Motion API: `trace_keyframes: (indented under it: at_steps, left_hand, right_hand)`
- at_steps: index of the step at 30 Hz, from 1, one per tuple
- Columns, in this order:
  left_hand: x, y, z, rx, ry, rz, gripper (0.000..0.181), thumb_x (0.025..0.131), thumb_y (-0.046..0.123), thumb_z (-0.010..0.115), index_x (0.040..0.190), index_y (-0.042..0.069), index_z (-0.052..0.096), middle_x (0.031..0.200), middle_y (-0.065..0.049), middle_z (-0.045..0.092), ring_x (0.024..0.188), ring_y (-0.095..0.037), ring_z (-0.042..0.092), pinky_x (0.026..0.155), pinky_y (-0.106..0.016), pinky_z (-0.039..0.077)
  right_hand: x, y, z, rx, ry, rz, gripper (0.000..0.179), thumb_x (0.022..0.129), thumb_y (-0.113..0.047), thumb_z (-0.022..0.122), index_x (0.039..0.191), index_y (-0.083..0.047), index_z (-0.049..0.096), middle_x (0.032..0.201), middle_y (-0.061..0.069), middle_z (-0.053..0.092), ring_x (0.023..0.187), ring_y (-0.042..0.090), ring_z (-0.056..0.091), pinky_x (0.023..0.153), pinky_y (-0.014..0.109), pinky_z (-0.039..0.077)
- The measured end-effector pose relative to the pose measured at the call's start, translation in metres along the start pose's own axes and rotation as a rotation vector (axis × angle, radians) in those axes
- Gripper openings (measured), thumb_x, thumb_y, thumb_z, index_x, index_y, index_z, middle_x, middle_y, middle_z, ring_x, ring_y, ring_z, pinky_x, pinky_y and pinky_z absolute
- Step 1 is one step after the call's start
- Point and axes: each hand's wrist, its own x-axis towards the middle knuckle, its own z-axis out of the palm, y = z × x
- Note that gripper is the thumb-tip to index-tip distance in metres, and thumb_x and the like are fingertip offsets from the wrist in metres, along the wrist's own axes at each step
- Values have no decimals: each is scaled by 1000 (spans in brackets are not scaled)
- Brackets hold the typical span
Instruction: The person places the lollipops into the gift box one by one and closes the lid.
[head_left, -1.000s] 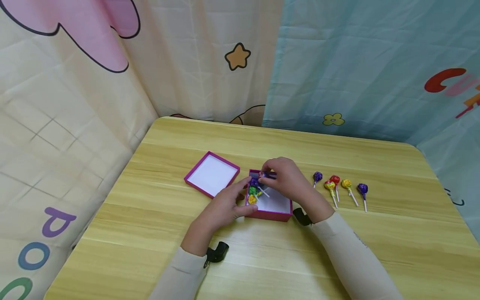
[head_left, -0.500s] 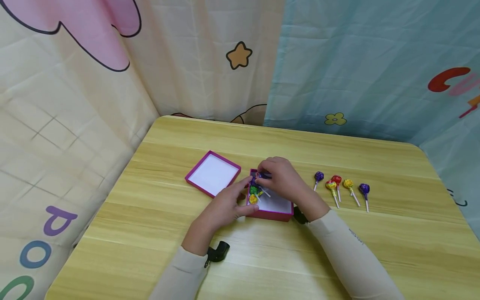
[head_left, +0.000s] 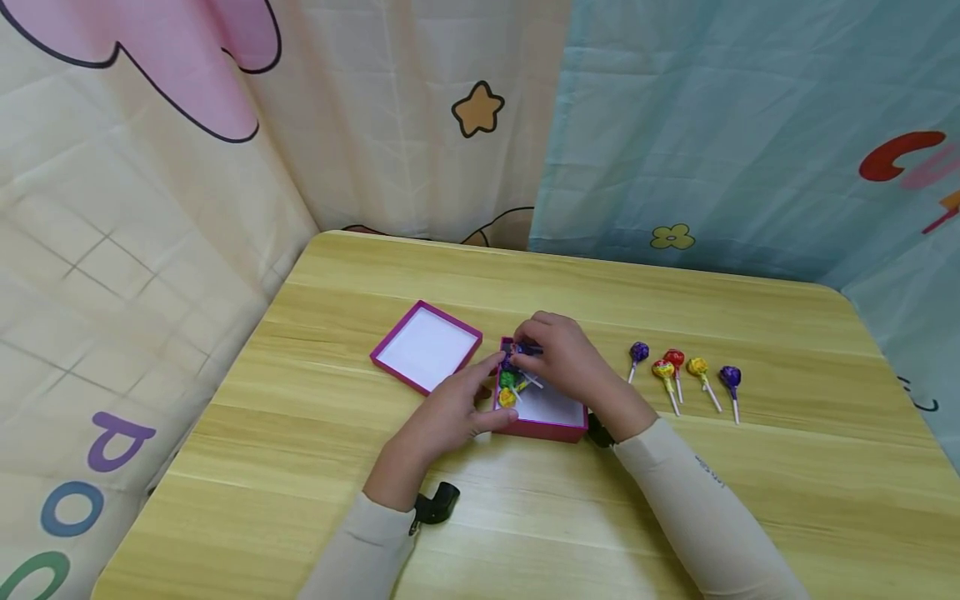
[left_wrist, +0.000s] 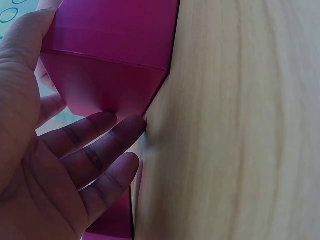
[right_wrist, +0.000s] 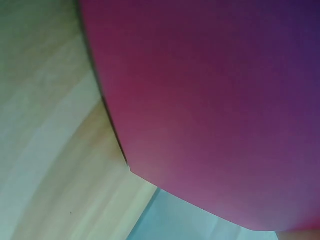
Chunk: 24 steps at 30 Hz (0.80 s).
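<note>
Square magenta lid (head_left: 426, 347), white-lined, inside up. Left hand (head_left: 450, 412) isn't gripping: fingers loosely extended at left wall of open magenta cardboard box (head_left: 543, 431), thumb at near edge; box looks stiff, light. Right hand (head_left: 555, 346) pinches dark-wrapped round lollipop (head_left: 516, 351) in box's far-left corner; probably light, hard, slick-wrapped, best held just under the head. Five multicoloured wrapped lollipops (head_left: 663, 369) on wood-grain table (head_left: 810, 450), right.

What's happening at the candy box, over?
Left hand touching pink box. Right hand seemingly pinching lollipop inside. Five lollipops outside. Lid off, not in the way.
</note>
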Motion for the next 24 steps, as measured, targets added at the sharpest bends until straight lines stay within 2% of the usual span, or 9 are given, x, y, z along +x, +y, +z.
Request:
trace_keyframes:
  at_steps: [6, 12, 21, 24]
  left_hand:
    - [1, 0, 0, 2, -2, -3, 84, 87, 44, 76, 156, 24, 33, 128, 2, 58, 111, -17, 54, 95, -36, 47]
    - [0, 1, 0, 14, 3, 6, 84, 88, 42, 76, 156, 21, 33, 129, 1, 57, 111, -18, 54, 96, -38, 47]
    - [-1, 2, 1, 5, 11, -2, 84, 87, 41, 77, 156, 20, 33, 132, -1, 57, 113, -20, 55, 96, -38, 47]
    - [0, 1, 1, 7, 12, -4, 84, 87, 41, 77, 156, 21, 33, 131, -1, 58, 113, -19, 55, 96, -38, 47]
  right_hand:
    - [-1, 2, 1, 17, -10, 15, 24, 87, -27, 79, 105, -13, 72, 98, 0, 63, 89, 17, 58, 87, 36, 52]
    - [-4, 5, -1, 55, -19, 27, 21, 91, -26, 75, 107, -12, 71, 101, 1, 64, 93, 18, 59, 91, 39, 52]
    - [-13, 13, -6, 114, 26, 15, 16, 92, -22, 73, 103, -11, 71, 101, 2, 67, 94, 20, 60, 91, 42, 51]
    - [-17, 15, -8, 117, 45, 35, 16, 93, -23, 73, 103, -11, 71, 102, 2, 67, 97, 21, 61, 92, 42, 51]
